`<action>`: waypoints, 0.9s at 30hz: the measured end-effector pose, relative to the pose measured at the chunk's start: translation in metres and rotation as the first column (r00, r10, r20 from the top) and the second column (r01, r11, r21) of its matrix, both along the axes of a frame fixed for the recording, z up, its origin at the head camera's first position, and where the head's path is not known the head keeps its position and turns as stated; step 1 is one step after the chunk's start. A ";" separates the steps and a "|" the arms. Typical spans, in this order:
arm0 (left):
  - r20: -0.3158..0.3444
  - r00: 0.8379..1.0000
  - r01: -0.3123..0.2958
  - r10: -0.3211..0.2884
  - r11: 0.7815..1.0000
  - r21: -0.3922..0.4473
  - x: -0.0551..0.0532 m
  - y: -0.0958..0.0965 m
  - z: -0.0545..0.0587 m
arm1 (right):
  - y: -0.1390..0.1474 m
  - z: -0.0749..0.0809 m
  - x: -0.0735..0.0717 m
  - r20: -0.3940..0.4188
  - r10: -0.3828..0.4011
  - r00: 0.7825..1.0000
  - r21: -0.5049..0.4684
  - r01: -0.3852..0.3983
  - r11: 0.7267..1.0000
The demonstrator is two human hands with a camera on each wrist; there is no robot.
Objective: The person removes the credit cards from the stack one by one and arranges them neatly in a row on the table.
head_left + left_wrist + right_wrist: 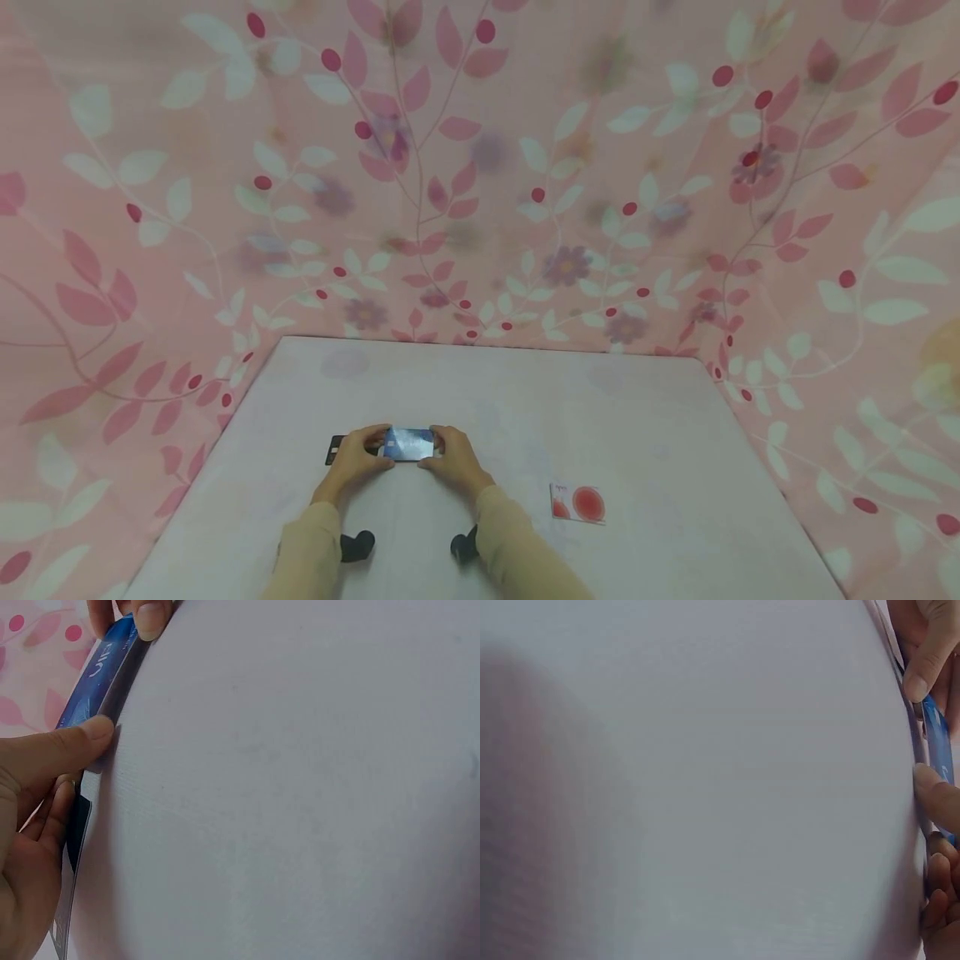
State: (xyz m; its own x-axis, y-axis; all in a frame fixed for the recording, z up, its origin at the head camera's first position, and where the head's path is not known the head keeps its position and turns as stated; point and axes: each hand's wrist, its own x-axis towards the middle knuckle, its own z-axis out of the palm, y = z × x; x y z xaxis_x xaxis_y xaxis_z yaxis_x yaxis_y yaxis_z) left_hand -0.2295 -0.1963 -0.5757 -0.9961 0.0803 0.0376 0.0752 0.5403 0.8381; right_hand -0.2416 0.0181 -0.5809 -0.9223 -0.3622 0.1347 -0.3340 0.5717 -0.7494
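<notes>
A shiny blue bank-style card (409,445) is held level between both hands over the white table. My left hand (352,458) pinches its left end, thumb along the near edge and fingers at the far side. The right hand (459,458) grips the other end in the same way. White lettering shows on the blue face (94,679) in the left wrist view, above a greyish near edge. Beneath the left hand lies a black card (333,450), partly covered by that hand.
To the right, a white card with red circles (577,503) lies flat on the white tabletop (645,433). Pink floral cloth (480,208) encloses the table's back and sides. Black wrist-camera mounts (357,546) stick out from both sleeves.
</notes>
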 end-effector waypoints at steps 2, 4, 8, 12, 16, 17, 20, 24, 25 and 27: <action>0.009 1.000 -0.005 0.005 1.000 -0.010 0.000 0.000 0.000 | -0.001 0.003 0.000 0.032 -0.002 0.999 0.016 0.001 1.000; 0.014 1.000 -0.009 0.009 1.000 -0.008 0.000 -0.001 0.000 | -0.002 0.006 -0.001 0.060 -0.008 0.998 0.031 0.006 1.000; 0.017 1.000 -0.023 0.023 1.000 -0.005 0.000 -0.001 -0.002 | -0.004 0.007 -0.001 0.070 -0.018 0.997 0.041 0.015 0.999; 0.021 0.999 -0.026 0.026 1.000 -0.016 0.000 0.001 -0.004 | -0.005 0.007 -0.001 0.086 -0.026 0.996 0.062 0.021 0.998; 0.028 0.999 -0.017 0.018 0.999 -0.034 0.000 0.002 -0.003 | -0.005 0.007 -0.001 0.100 -0.015 0.995 0.102 0.005 0.995; 0.030 0.999 -0.016 0.017 0.999 -0.035 0.000 0.003 -0.002 | -0.004 0.007 0.000 0.102 -0.012 0.995 0.109 0.001 0.994; 0.028 1.000 -0.012 0.013 0.999 -0.042 0.000 0.003 0.000 | -0.004 0.008 0.000 0.092 0.003 0.996 0.128 -0.015 0.992; 0.020 1.000 -0.009 0.010 0.998 -0.062 -0.001 0.003 0.001 | -0.002 0.007 0.001 0.074 0.022 0.997 0.161 -0.034 0.986; 0.022 1.000 -0.007 0.008 0.998 -0.069 -0.001 0.003 0.002 | -0.002 0.007 0.001 0.068 0.027 0.997 0.167 -0.038 0.985; 0.031 1.000 0.002 0.001 0.997 -0.083 -0.001 0.003 0.002 | -0.001 0.006 0.001 0.062 0.033 0.998 0.168 -0.043 0.985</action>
